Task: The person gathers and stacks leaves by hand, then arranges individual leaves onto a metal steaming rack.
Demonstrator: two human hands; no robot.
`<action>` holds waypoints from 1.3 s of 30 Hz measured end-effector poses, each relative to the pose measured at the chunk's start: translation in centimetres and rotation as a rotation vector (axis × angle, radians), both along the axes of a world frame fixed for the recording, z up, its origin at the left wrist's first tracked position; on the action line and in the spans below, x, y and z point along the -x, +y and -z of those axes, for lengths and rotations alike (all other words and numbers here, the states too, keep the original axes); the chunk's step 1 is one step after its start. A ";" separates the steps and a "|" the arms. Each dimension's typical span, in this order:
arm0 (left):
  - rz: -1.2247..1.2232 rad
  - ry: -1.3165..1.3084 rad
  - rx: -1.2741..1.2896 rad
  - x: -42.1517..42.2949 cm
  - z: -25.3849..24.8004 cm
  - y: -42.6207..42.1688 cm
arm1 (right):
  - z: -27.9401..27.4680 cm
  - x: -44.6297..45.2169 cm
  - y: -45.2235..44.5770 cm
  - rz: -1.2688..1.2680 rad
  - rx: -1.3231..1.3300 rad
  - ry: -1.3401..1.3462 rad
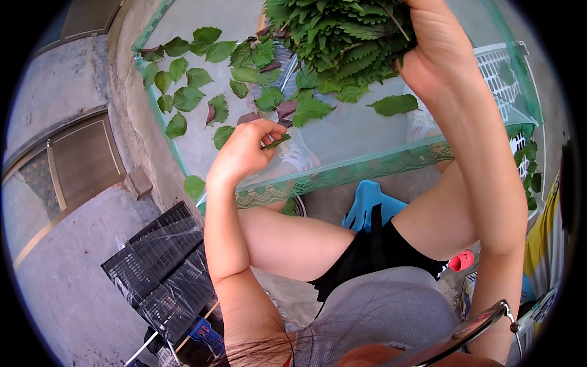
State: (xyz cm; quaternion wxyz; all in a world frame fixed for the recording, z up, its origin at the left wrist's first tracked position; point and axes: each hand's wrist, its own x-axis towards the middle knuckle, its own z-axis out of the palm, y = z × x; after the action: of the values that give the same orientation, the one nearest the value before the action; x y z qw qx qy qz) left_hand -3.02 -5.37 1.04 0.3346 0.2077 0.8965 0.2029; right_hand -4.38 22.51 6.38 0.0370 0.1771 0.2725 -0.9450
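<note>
Right hand (435, 56) grips a thick, green, toothed-leaf bunch (345, 38), probably fragile, best held around its side; left hand (243, 150) pinches a green leaf (279, 141).

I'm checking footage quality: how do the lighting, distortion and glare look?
Head view: lighting soft, with no hard shadows on the leaf bundle; strong fisheye distortion, edges curving into black corners; pale glints on the plastic wrap at lower left.
</note>
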 end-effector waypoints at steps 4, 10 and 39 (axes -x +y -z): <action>-0.051 0.054 0.022 0.3 0.0 -1.4 | 0.2 0.1 0.0 0.013 -0.011 -0.004; -0.070 0.368 0.273 0.4 0.1 -2.3 | 0.0 0.0 -0.6 0.044 -0.016 -0.007; 0.150 0.577 0.051 7.2 11.2 5.3 | 0.0 0.8 0.4 -0.072 0.233 0.091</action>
State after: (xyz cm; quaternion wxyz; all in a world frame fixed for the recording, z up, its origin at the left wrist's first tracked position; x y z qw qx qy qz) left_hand -10.19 -0.12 -10.12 0.0850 0.3141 0.9415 0.0875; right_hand -5.18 22.95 6.39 0.0789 0.1186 0.1684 -0.9754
